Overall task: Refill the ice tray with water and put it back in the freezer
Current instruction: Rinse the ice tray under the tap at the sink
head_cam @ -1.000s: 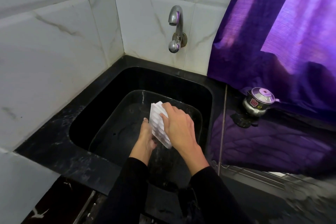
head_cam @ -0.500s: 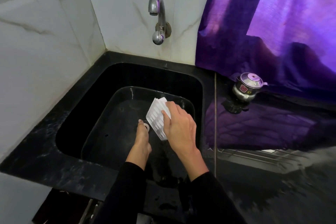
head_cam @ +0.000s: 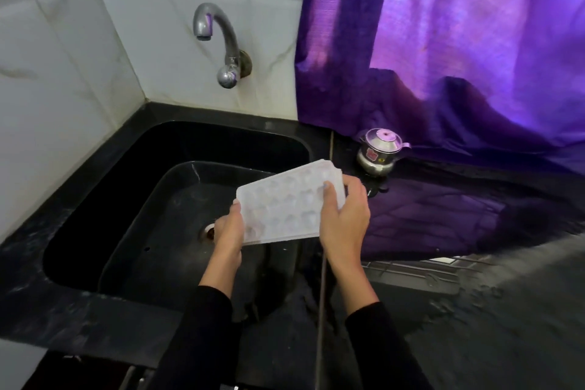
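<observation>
- Head view: the white ice tray (head_cam: 289,204) is held in the air above the right part of the black sink (head_cam: 177,199), its cup side facing up toward the camera, nearly flat and slightly tilted.
- Its long axis runs from lower left to upper right, with the far end pointing toward the small steel pot (head_cam: 378,150).
- Whether the cups hold water cannot be told.
- A chrome tap (head_cam: 221,41) juts from the tiled wall behind the sink, well apart from the tray, with no water running.
- The steel pot stands on the dark bench (head_cam: 474,310) just beside the sink's right rim, under a purple curtain (head_cam: 459,57).
- The drain (head_cam: 207,231) shows in the sink floor just left of the left hand.
- The left hand (head_cam: 229,231) grips the tray's near left corner, thumb on the rim.
- The right hand (head_cam: 345,215) clasps the tray's right side, thumb lying across the cups.
</observation>
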`<state>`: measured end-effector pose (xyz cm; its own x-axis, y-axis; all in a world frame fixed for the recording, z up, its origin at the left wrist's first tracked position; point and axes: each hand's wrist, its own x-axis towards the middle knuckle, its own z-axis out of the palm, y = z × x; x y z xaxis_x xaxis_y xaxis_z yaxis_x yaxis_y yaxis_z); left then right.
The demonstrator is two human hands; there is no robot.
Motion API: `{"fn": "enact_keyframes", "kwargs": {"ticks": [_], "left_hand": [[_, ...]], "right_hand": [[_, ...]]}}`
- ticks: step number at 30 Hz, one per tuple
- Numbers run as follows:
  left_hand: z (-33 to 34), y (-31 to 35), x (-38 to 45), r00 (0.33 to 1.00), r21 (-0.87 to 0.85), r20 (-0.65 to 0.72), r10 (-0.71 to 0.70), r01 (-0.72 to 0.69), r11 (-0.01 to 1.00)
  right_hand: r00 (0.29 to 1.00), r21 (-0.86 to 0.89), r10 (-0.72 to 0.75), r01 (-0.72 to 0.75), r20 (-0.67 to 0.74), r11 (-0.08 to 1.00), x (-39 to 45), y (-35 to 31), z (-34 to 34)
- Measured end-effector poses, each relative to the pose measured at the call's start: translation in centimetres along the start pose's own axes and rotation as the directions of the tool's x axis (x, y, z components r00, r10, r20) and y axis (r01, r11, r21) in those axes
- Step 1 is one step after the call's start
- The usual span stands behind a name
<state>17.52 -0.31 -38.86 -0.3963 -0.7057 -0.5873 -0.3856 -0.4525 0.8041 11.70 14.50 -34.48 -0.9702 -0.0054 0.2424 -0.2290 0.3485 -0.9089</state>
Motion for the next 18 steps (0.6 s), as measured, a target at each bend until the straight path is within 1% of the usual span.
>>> {"fn": "enact_keyframes", "kwargs": {"ticks": [3,5,8,11,13,18], "left_hand": [[1.9,0.1,-1.1,0.992,0.087,0.002,0.124,-0.123,0.989],[3.3,-0.2,-1.8,0.984,0.147,0.029,0.178,-0.180,0.973],[5.6,-0.7,-3.1,0.973,0.208,0.081,0.215,-0.227,0.951],[7.8,-1.7,-4.3,0.960,0.252,0.102,0.262,-0.280,0.926],[9.0,-2.3,-5.0,0.951,0.269,0.109,0.289,-0.308,0.912],[11.4,-3.2,-6.1,0.947,0.337,0.104,0.305,-0.322,0.885]], "right_hand": [[0.984,0.105,0.150,-0.140,-0.095,0.985,1.8,2.1,-3.6],[0.962,0.115,0.245,-0.232,-0.117,0.966,3.0,3.9,-6.1],[0.938,0.025,0.324,-0.323,-0.119,0.946,4.8,6.7,-9.5],[0.920,-0.148,0.375,-0.389,-0.113,0.909,6.2,9.3,-12.6],[0.910,-0.228,0.404,-0.414,-0.094,0.881,6.8,10.7,-14.3],[0.894,-0.268,0.447,-0.439,-0.034,0.858,7.4,12.9,-16.7]]}}
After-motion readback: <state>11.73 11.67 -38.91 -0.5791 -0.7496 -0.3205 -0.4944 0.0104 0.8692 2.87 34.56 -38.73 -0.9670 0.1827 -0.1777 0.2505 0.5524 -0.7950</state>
